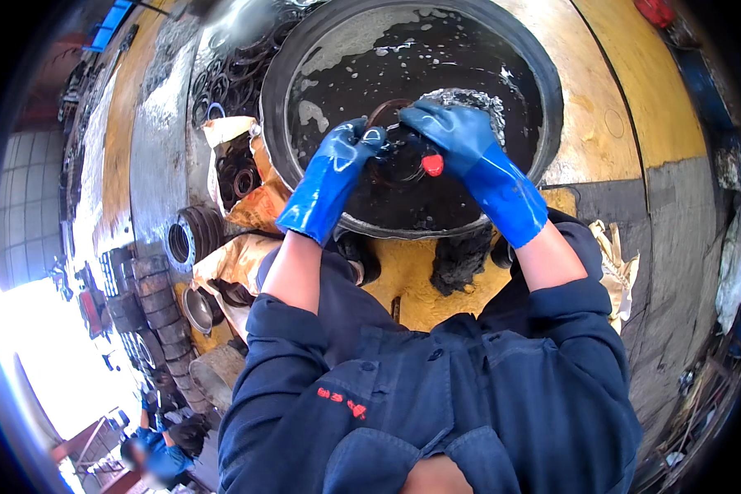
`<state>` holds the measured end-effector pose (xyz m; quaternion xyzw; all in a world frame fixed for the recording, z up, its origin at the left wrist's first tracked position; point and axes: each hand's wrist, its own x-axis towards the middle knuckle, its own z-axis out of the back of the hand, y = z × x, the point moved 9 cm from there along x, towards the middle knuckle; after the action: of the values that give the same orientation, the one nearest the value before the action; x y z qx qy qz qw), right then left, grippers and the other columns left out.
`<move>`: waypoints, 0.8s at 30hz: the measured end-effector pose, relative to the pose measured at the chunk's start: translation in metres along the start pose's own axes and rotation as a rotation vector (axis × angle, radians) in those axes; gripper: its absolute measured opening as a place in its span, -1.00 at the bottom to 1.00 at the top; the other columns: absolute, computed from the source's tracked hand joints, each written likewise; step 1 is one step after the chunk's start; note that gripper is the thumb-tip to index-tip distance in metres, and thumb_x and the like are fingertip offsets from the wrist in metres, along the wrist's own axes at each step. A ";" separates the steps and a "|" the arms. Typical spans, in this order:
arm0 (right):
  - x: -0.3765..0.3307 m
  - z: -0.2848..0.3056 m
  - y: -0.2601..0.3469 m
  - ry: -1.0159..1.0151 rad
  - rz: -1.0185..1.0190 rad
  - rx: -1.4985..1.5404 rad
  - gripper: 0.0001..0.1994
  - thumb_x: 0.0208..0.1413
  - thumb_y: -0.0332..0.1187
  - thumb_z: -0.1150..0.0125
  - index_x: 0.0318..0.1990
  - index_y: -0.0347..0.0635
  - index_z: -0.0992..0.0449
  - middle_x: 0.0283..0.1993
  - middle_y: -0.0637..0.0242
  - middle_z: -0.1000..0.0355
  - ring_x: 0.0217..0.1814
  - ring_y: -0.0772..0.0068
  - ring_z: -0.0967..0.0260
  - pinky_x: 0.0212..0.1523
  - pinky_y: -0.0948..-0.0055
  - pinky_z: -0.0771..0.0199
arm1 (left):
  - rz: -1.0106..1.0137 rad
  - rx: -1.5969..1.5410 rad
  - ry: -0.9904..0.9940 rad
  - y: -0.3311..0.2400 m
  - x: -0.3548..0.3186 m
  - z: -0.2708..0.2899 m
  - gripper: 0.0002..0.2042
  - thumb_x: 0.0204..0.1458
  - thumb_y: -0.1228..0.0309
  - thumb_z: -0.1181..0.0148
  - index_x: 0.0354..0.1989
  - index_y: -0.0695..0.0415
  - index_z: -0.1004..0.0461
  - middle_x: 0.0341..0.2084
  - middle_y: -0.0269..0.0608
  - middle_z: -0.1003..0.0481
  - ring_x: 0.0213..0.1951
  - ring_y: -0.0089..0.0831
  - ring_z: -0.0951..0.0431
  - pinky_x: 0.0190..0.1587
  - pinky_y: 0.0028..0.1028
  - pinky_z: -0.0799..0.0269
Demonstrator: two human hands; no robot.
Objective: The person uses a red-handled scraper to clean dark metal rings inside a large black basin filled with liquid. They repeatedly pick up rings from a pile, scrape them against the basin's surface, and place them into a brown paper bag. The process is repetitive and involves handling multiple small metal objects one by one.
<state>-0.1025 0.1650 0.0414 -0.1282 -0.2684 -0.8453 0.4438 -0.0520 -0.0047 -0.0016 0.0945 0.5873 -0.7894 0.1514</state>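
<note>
Both my hands wear long blue rubber gloves and work over a wide black tub [549, 99] of dark liquid with foam patches. My left hand [350, 146] is closed on the left edge of a dark, brownish ring [384, 109] held above the liquid. Closed at the ring's right side, my right hand [453, 132] has a tool with a red handle end [433, 165] sticking out below it. The tool's working end is hidden by the glove and ring, so its kind does not show. Beside the right glove, crumpled shiny material [482, 103] lies in the tub.
Left of the tub stands an open sack [259, 206] with dark rings inside. More rings [230, 82] are heaped behind it, and a ring stack [193, 237] stands nearer. A metal bowl [198, 309] sits farther down. Another person [160, 453] is at the lower left.
</note>
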 end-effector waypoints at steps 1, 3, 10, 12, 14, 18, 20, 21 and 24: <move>-0.001 0.000 0.000 -0.041 0.024 -0.020 -0.60 0.03 -0.33 -0.30 0.09 0.08 -0.58 0.12 0.25 -0.55 -0.03 0.04 -0.58 -0.03 0.27 -0.60 | -0.106 0.086 -0.064 -0.006 0.000 0.005 -0.57 0.21 0.18 -0.26 0.04 0.33 -0.55 -0.28 -0.26 -0.62 -0.24 -0.58 -0.53 -0.12 -0.56 -0.41; -0.004 -0.011 -0.013 -0.050 -0.144 0.004 -0.64 0.06 -0.33 -0.33 0.06 0.06 -0.60 0.04 0.22 -0.59 -0.06 0.06 -0.59 -0.04 0.27 -0.60 | -0.072 0.028 -0.042 0.001 0.002 0.006 -0.58 0.22 0.18 -0.26 0.03 0.32 -0.55 -0.28 -0.25 -0.62 -0.23 -0.57 -0.54 -0.10 -0.55 -0.42; -0.048 -0.092 -0.077 0.283 -1.048 0.819 -0.66 0.10 -0.09 -0.40 -0.08 -0.09 -0.66 -0.20 0.19 -0.64 -0.17 0.27 -0.60 -0.07 0.30 -0.54 | -0.230 0.187 -0.186 0.005 0.015 0.011 -0.63 0.24 0.18 -0.25 -0.06 0.32 -0.58 -0.30 -0.17 -0.62 -0.24 -0.49 -0.58 -0.14 -0.45 -0.49; -0.064 -0.110 -0.064 0.220 -1.235 1.118 -0.68 0.10 -0.15 -0.42 -0.14 -0.20 -0.66 -0.22 0.20 -0.64 -0.20 0.27 -0.59 -0.12 0.33 -0.55 | -0.252 0.271 -0.242 0.001 0.012 0.014 -0.64 0.23 0.19 -0.26 -0.09 0.32 -0.59 -0.31 -0.13 -0.62 -0.24 -0.47 -0.59 -0.14 -0.43 -0.49; -0.071 -0.111 -0.055 0.187 -1.371 1.227 -0.67 0.13 -0.13 -0.40 -0.11 -0.18 -0.66 -0.20 0.20 -0.63 -0.20 0.31 -0.58 -0.14 0.34 -0.54 | -0.273 0.344 -0.262 -0.009 0.008 0.013 -0.65 0.20 0.19 -0.24 -0.10 0.28 -0.57 -0.30 -0.01 -0.59 -0.24 -0.28 -0.60 -0.15 -0.34 -0.49; -0.078 -0.104 -0.035 0.117 -1.634 1.449 -0.67 0.18 -0.11 -0.36 -0.06 -0.15 -0.66 -0.17 0.21 -0.62 -0.19 0.39 -0.55 -0.18 0.36 -0.52 | -0.331 0.314 -0.315 -0.014 0.006 0.010 -0.66 0.19 0.16 -0.19 -0.13 0.23 -0.56 -0.28 0.12 -0.56 -0.23 0.01 -0.60 -0.17 -0.21 -0.48; -0.059 -0.091 -0.039 0.207 -1.352 1.230 -0.66 0.20 -0.09 -0.33 -0.06 -0.15 -0.66 -0.19 0.28 -0.62 -0.22 0.35 -0.56 -0.17 0.34 -0.53 | -0.340 0.307 -0.314 -0.015 0.005 0.012 -0.67 0.19 0.18 -0.20 -0.12 0.24 -0.55 -0.29 0.12 -0.56 -0.23 -0.01 -0.61 -0.17 -0.22 -0.48; -0.048 -0.086 -0.044 0.292 -1.110 1.040 -0.66 0.20 -0.09 -0.33 -0.06 -0.15 -0.65 -0.20 0.30 -0.62 -0.22 0.34 -0.56 -0.16 0.34 -0.54 | -0.335 0.301 -0.312 -0.013 0.003 0.013 -0.68 0.19 0.20 -0.21 -0.11 0.24 -0.55 -0.29 0.12 -0.57 -0.24 -0.02 -0.61 -0.17 -0.22 -0.48; -0.029 -0.063 -0.034 0.205 -0.699 0.436 -0.73 0.14 -0.12 -0.34 -0.08 0.01 -0.66 -0.09 0.19 -0.62 -0.02 0.22 -0.60 0.00 0.30 -0.52 | -0.234 0.171 -0.297 0.002 0.000 0.021 -0.74 0.18 0.36 -0.27 -0.03 0.25 -0.57 -0.31 -0.12 -0.61 -0.25 -0.52 -0.56 -0.14 -0.45 -0.50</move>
<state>-0.1125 0.1645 -0.0353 0.1520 -0.4228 -0.8768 0.1716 -0.0505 -0.0258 0.0028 -0.0794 0.4965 -0.8538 0.1349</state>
